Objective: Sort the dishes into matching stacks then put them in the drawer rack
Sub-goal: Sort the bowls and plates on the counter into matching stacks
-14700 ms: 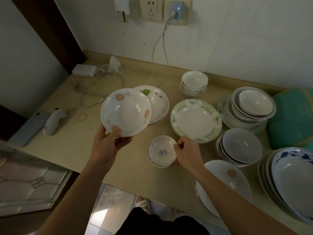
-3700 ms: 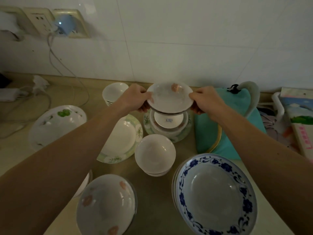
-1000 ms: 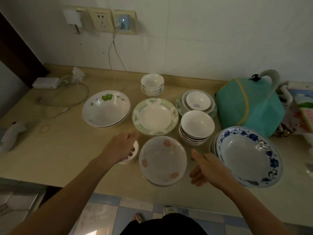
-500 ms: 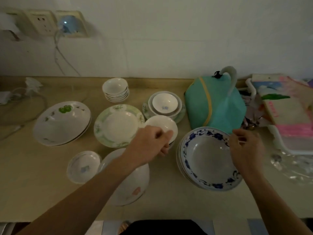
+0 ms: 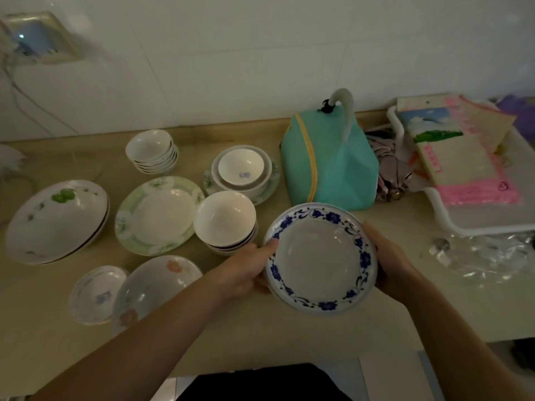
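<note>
A stack of blue-rimmed plates is lifted off the counter between both hands. My left hand grips its left edge, thumb on the rim. My right hand grips its right edge. On the counter stand a stack of plain white bowls, a green-rimmed plate, a stack of small white bowls, nested bowls on a saucer, green-leaf bowls, a pink-flower bowl and a small blue-flower dish.
A teal bag with a white handle sits behind the lifted plates. A white tray with papers is at the right, crumpled clear plastic in front of it. A wall socket with cables is at the upper left.
Both hands have closed on the edges of the blue-rimmed plate stack and lifted it off the counter toward me. The left hand came over from the white bowls.
</note>
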The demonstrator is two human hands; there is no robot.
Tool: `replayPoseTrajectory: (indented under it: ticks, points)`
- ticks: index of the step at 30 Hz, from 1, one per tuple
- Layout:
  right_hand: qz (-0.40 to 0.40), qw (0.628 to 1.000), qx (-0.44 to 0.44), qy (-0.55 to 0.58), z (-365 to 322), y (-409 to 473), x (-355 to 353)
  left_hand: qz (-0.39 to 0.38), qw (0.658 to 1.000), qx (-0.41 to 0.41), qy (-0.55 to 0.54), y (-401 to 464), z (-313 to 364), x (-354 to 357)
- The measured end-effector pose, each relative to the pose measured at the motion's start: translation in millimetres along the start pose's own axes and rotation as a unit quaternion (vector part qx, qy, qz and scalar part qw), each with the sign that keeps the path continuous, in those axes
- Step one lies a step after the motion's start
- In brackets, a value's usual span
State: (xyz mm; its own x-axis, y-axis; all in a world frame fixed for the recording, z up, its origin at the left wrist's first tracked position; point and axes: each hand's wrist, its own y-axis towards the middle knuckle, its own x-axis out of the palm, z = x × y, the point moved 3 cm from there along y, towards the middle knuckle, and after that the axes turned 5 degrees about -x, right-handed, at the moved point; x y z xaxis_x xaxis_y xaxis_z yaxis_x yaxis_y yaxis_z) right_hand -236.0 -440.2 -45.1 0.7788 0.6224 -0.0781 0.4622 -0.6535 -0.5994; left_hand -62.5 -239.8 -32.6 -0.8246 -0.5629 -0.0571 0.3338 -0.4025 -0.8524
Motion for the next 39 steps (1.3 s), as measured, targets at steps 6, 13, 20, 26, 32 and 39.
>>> replayPoseTrajectory:
  ticks: [6, 13, 20, 26, 32, 39]
  points:
    - [-0.003, 1.0, -0.003, -0.02, -7, -10, 4, 0.003, 1.0, 0.022, -0.018, -6, 1, 4]
    - [0.015, 0.996, -0.08, -0.028, -43, -39, -3, -0.007, 0.997, 0.082, -0.007, -33, 19, 0]
    - [-0.005, 0.985, -0.173, -0.008, -98, -66, 9, 0.01, 0.984, 0.174, -0.026, -92, 59, -38]
    - [-0.048, 0.975, -0.218, -0.005, -135, -79, 68, 0.136, 0.963, 0.233, -0.018, -133, 72, -100]
    - [-0.114, 0.957, -0.263, -0.042, -163, -94, 168, 0.259, 0.925, 0.272, -0.061, -169, 49, -179]
    - [-0.189, 0.935, -0.286, -0.086, -172, -116, 300, 0.361, 0.882, 0.279, -0.115, -198, 2, -290]
